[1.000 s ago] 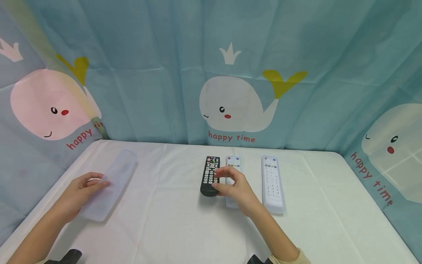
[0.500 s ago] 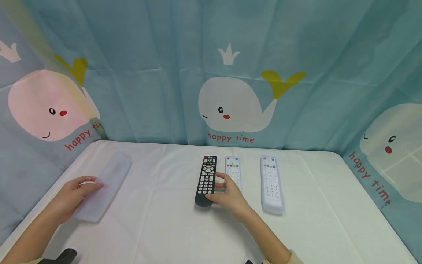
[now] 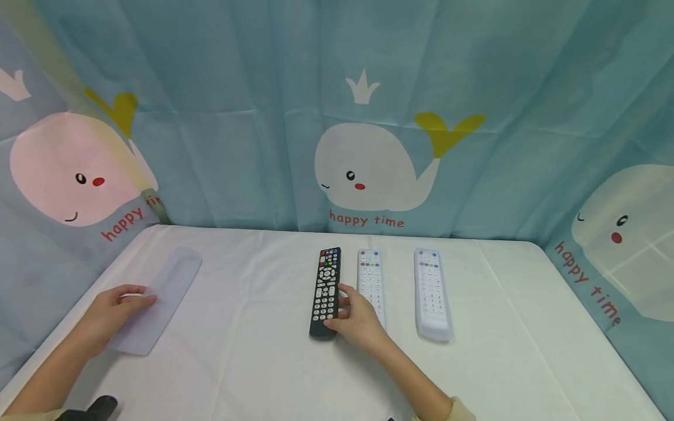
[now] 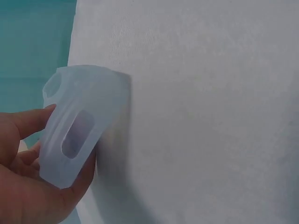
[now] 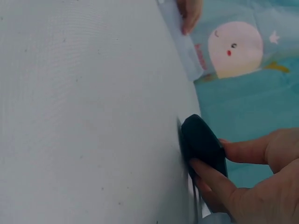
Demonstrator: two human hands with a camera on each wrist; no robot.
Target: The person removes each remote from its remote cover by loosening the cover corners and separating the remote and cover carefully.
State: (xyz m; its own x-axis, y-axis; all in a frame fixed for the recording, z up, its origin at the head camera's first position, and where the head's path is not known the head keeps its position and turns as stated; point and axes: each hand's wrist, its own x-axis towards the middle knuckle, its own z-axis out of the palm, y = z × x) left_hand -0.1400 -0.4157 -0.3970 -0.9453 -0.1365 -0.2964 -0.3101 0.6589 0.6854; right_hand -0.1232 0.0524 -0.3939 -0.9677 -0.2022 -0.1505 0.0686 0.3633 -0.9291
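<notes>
My left hand pinches a translucent silicone remote cover at the left of the table. In the left wrist view the cover is bent, with oval cutouts showing, and the thumb and fingers grip its side. Near the middle, my right hand holds a black remote control by its lower right edge, buttons up. The right wrist view shows the remote's dark end between thumb and fingers, very near the tabletop. Just right of it lies a white remote in a clear cover, partly hidden by the right hand.
A second white remote in a translucent cover lies farther right, buttons up. The table has a white cloth. Behind it and at both sides hangs a blue-green curtain printed with whales.
My right hand has moved left and nearer with the black remote, away from the white remote beside it. The left hand has shifted slightly left with the cover.
</notes>
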